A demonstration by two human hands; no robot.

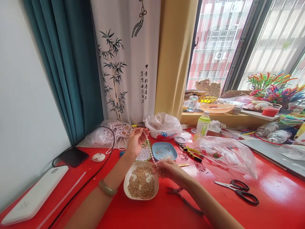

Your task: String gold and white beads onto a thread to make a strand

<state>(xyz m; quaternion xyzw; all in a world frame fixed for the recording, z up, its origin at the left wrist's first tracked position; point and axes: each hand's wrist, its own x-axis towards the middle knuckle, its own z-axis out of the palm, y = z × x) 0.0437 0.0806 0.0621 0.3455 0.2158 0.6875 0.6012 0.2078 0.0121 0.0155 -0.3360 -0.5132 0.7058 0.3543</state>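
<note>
My left hand (137,139) is raised above the red table (274,203), fingers pinched on the upper end of a strand of pale beads (148,144). The strand runs down to my right hand (166,168), whose fingers are closed on its lower end just above a white dish of small gold beads (141,183). A green bangle (107,188) sits on my left wrist. Behind my hands are a green dish of pearl beads (145,154) and a blue dish of mixed beads (164,151).
Pliers (177,192) lie under my right forearm, black scissors (240,190) to the right, yellow-handled cutters (192,152) and a clear plastic bag (226,152) behind. A heap of pearl strands (119,132), a phone (73,156), a cable and a white device (35,194) sit left.
</note>
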